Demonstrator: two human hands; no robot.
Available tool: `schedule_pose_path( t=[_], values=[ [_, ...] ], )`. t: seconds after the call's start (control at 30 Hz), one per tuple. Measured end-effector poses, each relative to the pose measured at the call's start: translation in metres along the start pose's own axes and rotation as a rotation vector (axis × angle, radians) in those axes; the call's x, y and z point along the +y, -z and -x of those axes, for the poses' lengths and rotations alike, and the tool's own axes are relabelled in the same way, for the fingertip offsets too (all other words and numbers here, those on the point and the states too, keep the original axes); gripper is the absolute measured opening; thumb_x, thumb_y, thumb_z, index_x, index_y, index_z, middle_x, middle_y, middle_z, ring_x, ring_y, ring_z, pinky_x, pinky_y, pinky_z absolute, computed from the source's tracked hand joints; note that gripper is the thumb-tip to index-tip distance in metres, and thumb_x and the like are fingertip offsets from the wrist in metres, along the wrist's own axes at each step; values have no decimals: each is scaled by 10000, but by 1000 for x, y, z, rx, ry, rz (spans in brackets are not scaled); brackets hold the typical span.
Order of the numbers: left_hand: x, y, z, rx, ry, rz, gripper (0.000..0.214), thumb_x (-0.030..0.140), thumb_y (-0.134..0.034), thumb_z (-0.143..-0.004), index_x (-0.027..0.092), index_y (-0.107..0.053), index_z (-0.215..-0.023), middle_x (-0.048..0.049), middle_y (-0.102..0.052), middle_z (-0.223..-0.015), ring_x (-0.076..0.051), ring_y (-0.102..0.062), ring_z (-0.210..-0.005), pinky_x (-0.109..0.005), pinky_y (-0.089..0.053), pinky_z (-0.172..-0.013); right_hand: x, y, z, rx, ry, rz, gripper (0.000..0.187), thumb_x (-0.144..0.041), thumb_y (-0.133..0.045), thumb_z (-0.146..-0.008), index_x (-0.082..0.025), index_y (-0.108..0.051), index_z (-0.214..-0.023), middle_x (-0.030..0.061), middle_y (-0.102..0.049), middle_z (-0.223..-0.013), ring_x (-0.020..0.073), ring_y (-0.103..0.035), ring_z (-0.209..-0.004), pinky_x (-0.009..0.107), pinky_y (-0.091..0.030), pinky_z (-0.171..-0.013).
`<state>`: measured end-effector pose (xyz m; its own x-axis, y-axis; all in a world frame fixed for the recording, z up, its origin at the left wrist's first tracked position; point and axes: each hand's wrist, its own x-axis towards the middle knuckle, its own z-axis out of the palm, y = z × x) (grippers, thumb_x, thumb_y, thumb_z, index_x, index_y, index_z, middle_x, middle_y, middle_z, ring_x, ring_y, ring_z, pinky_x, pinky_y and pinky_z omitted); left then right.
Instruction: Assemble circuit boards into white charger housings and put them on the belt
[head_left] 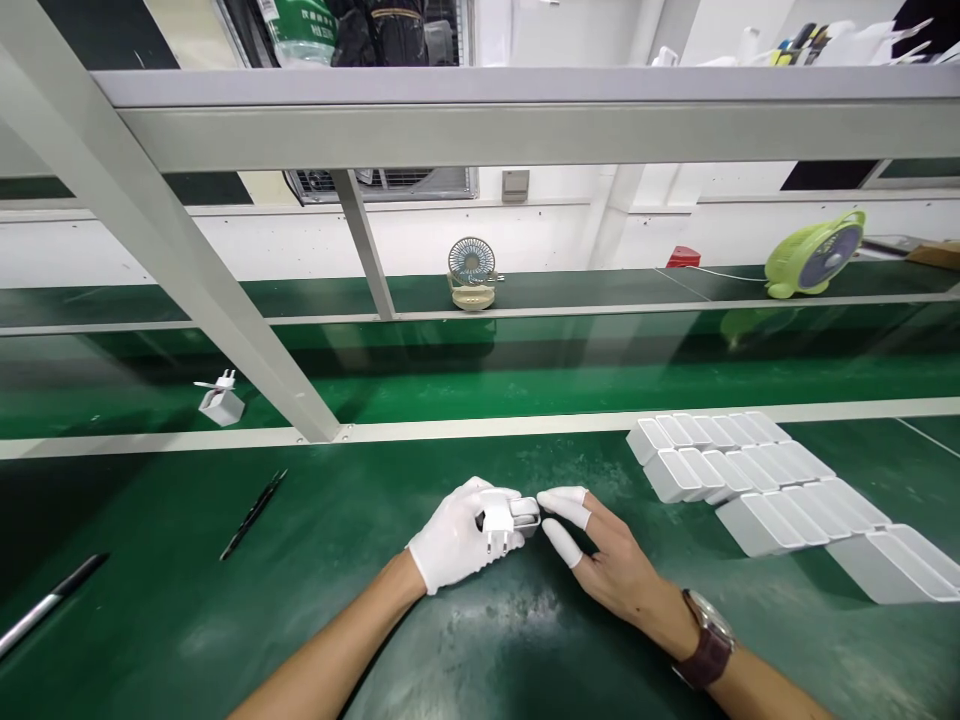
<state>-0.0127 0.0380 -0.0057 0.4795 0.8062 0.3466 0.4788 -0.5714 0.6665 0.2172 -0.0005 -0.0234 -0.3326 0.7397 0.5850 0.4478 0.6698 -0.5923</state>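
A white charger (pixel 497 520) with its metal prongs pointing toward the camera is held in the left hand (pixel 456 542), which is covered by a white glove and closed around the body of the piece. The charger is kept just above the green counter (pixel 420 640), near its middle and close to the person. A small pale part (pixel 526 512) is seen against the charger's right side, between the two hands.

The right hand (pixel 611 560) is bare except for white finger caps (pixel 564 500) on two digits. It is laid low over the counter with the fingers loosely extended and narrowly apart – nothing is enclosed by it, though one capped fingertip is set against the end of the pale part. A brown-strapped wristwatch (pixel 709 640) is worn on that wrist.

To the right, rows of white trays (pixel 757 485) are lined up on the counter, well apart from the hands. To the left a thin black tool (pixel 253 513) is laid flat, and a second dark tool (pixel 46 603) is seen nearer the edge. Beyond the slanted frame post, another white charger (pixel 221 402) is stood on the green belt (pixel 525 385). On the far shelf (pixel 585 290) a small desk fan (pixel 471 272) and a green fan (pixel 815 255) are placed – well apart from each other.
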Motion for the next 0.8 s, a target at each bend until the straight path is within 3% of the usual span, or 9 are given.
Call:
schedule_pose_path(
  t=[0.13,0.23,0.6,0.8],
  values=[
    [-4,3,4,-98,278,396,408,389,-733,-822,166,-678,-1159,-95,-728,-1087,-236,-726,-934,-395,-613,-846,3,-7,0,-108,32,49,511,-127,-542,-975,-217,-452,-1471,145,-512,-1433,248,-521,-1326,436,-494,-1099],
    [-6,5,5,-122,365,469,398,425,-674,-875,174,-667,-1183,-92,-735,-1129,-255,-692,-1051,-439,-545,-982,0,-8,1,-157,78,67,545,-110,-533,-976,-238,-424,-1493,143,-488,-1439,243,-504,-1337,431,-504,-1086],
    [-5,5,1,-158,435,391,404,454,-686,-857,207,-683,-1176,-32,-751,-1022,-222,-690,-937,-388,-562,-887,4,-10,-1,-188,89,46,417,-155,-544,-990,-258,-533,-1393,133,-539,-1362,234,-589,-1241,405,-569,-1006],
    [-14,5,3,-124,367,478,526,489,-685,-842,194,-630,-1274,-79,-742,-1100,-257,-697,-979,-407,-570,-886,6,-15,-2,-112,144,149,441,-194,-564,-986,-251,-508,-1420,121,-587,-1353,223,-618,-1227,370,-583,-995]
  ],
)
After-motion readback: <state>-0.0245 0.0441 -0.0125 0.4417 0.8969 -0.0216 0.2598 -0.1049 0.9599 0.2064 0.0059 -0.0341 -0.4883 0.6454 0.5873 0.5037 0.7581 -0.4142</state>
